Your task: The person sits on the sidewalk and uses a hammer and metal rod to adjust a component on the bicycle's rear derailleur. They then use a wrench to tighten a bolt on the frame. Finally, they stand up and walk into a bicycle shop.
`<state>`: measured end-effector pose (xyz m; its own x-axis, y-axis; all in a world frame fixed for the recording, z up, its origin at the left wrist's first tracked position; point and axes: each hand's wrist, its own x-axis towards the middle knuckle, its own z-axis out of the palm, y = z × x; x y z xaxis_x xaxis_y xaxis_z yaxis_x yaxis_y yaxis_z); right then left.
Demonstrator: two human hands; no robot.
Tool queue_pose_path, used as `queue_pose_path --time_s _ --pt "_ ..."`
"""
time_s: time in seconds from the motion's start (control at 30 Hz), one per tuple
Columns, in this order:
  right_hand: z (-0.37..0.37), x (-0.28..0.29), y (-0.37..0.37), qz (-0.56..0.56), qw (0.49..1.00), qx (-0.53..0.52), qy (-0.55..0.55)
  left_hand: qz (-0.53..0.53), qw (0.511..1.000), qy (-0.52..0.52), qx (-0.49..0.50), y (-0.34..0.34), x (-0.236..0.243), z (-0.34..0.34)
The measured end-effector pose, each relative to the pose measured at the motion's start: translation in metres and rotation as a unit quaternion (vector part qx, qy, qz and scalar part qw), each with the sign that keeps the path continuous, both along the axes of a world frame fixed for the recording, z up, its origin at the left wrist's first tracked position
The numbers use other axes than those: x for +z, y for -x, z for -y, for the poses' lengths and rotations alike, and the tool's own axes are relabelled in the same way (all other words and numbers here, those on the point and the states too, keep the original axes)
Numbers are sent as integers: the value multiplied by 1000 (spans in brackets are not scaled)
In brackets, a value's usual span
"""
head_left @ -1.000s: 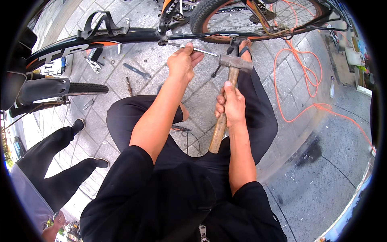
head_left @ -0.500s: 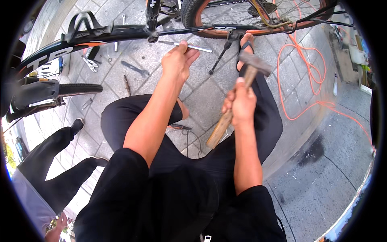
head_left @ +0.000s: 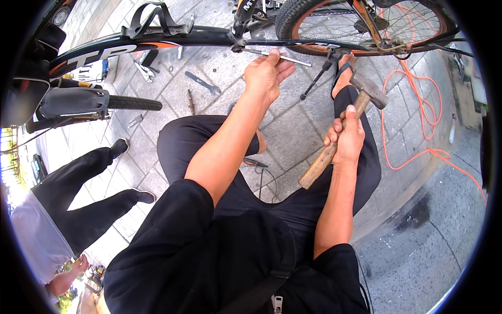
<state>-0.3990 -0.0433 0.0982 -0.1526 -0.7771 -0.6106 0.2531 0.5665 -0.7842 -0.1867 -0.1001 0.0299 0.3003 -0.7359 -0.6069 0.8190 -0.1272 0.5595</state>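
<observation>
A bicycle with a black and orange frame [head_left: 194, 38] lies across the top of the view. My left hand [head_left: 262, 77] holds a thin silver rod [head_left: 299, 61], one end at the frame's lower joint [head_left: 236, 46]; its thumb rests on the rod and the other fingers are partly curled. My right hand [head_left: 345, 137] grips the wooden handle of a hammer [head_left: 369, 90]. The steel head is to the right of the rod's free end, apart from it. Below the rod, the black kickstand [head_left: 320, 73] points down beside my sandalled foot [head_left: 342, 81].
Wrenches [head_left: 146, 70], a flat spanner [head_left: 204, 82] and a rusty shaft [head_left: 191, 102] lie on the paving. A front wheel [head_left: 133, 103] sticks out at left. An orange cord [head_left: 387, 152] coils at right. A person in dark trousers [head_left: 86, 206] is at lower left.
The hammer head has swung away to the right from the rod's free end. The rod stays in my left hand at the frame. The whole view has shifted slightly.
</observation>
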Motion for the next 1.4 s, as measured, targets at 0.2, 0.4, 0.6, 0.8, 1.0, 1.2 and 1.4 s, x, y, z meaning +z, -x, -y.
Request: queue_pose_path --time_s 0.2,0.4,0.6,0.8,1.0,1.2,1.4 --pt "-7 -5 -9 1 999 42 -18 0 1000 7 -4 2 -5 -1" --pt "-12 -8 -26 21 996 85 -24 -7 1000 5 -9 1 0 0" --pt "-6 -3 -38 40 993 95 -50 -17 1000 21 6 6 -12 6" --pt "12 32 16 20 987 -90 129 -11 999 35 21 -5 -17 5" --pt "6 11 -50 -6 970 236 -60 -48 998 13 37 -12 -36 11" --pt "-13 1 -26 -53 989 134 -20 -31 999 17 -8 -23 -30 -21" --pt "4 15 -9 -20 999 22 -11 -12 998 1 -57 -5 1 -13"
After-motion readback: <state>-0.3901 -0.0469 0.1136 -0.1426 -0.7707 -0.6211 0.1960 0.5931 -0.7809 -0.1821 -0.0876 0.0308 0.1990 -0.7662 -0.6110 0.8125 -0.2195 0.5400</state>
